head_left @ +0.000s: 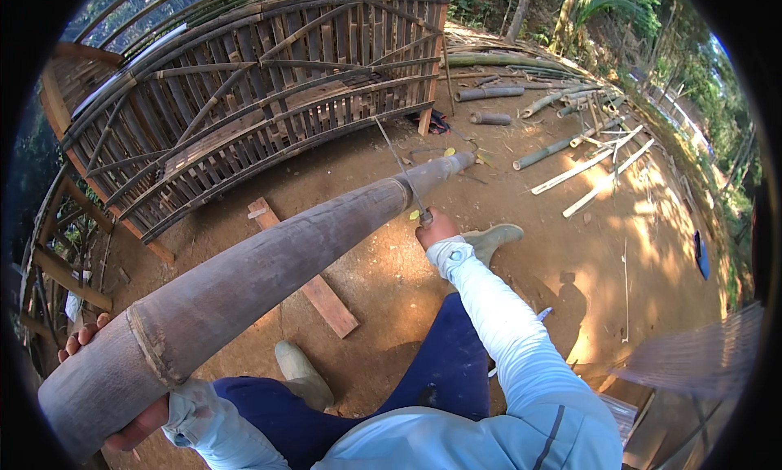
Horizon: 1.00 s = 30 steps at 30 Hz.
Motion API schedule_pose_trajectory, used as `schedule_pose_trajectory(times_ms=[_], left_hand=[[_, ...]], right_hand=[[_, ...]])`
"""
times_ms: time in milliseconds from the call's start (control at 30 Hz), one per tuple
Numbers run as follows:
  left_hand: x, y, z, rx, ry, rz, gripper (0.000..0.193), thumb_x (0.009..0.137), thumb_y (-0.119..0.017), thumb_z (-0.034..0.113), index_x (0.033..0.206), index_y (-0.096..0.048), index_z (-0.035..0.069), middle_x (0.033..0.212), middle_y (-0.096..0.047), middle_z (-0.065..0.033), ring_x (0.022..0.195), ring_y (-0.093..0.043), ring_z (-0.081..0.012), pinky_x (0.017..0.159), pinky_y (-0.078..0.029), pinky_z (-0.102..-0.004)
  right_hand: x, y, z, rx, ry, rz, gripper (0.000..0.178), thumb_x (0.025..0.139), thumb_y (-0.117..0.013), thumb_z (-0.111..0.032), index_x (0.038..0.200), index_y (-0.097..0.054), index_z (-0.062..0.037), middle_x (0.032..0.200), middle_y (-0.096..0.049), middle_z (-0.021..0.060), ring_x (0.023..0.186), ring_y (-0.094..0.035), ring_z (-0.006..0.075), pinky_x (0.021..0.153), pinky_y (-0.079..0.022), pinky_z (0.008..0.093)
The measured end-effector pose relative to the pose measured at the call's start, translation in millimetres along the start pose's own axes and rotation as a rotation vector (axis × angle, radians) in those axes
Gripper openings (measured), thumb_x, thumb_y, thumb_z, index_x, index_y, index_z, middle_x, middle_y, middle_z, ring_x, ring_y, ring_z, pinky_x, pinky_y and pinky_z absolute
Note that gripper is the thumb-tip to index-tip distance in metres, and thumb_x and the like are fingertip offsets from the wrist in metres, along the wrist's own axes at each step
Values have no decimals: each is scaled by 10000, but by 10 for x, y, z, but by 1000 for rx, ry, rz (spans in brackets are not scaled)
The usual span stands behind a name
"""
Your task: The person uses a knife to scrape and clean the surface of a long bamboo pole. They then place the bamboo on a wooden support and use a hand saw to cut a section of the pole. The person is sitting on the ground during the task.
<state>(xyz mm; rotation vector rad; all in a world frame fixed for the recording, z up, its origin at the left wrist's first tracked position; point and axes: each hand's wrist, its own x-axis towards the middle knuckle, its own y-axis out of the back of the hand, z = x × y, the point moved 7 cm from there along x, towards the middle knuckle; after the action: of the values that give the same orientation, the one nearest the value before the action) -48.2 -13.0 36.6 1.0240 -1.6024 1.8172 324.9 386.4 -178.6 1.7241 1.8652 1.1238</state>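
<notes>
A thick grey-brown bamboo pole (269,262) slants across the view from the lower left to the middle, with raised rings at its nodes. My left hand (134,421) grips the near, wide end from beneath, its fingertips showing on the far side. In my right fist (438,228) is the handle of a machete (398,162), its long narrow blade seen almost edge-on. The blade points up and away, crossing the pole close to a node; whether it touches the bamboo I cannot tell. Under the pole a reddish-brown plank (326,303) lies on the dirt.
Beyond the pole stands a slatted bamboo railing (269,87) on wooden posts. Cut bamboo lengths (542,152) and split pale strips (607,181) are scattered at the far right. My boots (303,372) stand on brown earth. A blue object (701,256) lies near the right edge.
</notes>
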Motion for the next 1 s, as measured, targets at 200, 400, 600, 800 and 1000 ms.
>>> schedule_pose_trajectory(times_ms=[200, 400, 600, 800, 1000], left_hand=[[23, -38, -30, -47, -2, -34, 946, 646, -644, 583, 1291, -440, -77, 1235, -496, -239, 1176, -467, -374, 1032, -328, -511], [6, -198, -38, -219, 105, -203, 951, 640, -634, 583, 1285, -430, -86, 1214, -488, -253, 1159, -466, -380, 1029, -323, -513], [34, -128, -10, -209, 12, -176, 960, 628, -632, 604, 1264, -424, -84, 1194, -483, -239, 1145, -466, -358, 1016, -329, -501], [61, -78, -18, -204, 14, -178, 1014, 589, -644, 633, 1261, -421, -93, 1182, -481, -235, 1117, -474, -341, 997, -342, -486], [34, -127, -90, -281, 44, -174, 1031, 613, -644, 658, 1283, -414, -91, 1179, -485, -223, 1121, -473, -336, 1001, -342, -474]], right_hand=[[27, 82, -11, -45, -2, 28, 191, 760, -635, -160, 909, -579, -55, 827, -627, 231, 836, -599, 456, 729, -481, 487], [-72, 99, 0, -12, 99, -20, 203, 743, -648, -156, 897, -570, -50, 828, -631, 224, 820, -601, 454, 724, -483, 490], [-202, 135, -256, 23, 190, -86, 193, 753, -634, -155, 906, -580, -50, 840, -635, 225, 826, -600, 451, 709, -474, 491], [58, 156, -314, -59, 188, -77, 194, 753, -631, -146, 910, -582, -43, 832, -625, 233, 827, -591, 458, 704, -469, 493], [160, 122, -21, -109, 68, -98, 224, 770, -616, -114, 988, -592, -70, 854, -635, 241, 844, -604, 454, 743, -475, 502]])
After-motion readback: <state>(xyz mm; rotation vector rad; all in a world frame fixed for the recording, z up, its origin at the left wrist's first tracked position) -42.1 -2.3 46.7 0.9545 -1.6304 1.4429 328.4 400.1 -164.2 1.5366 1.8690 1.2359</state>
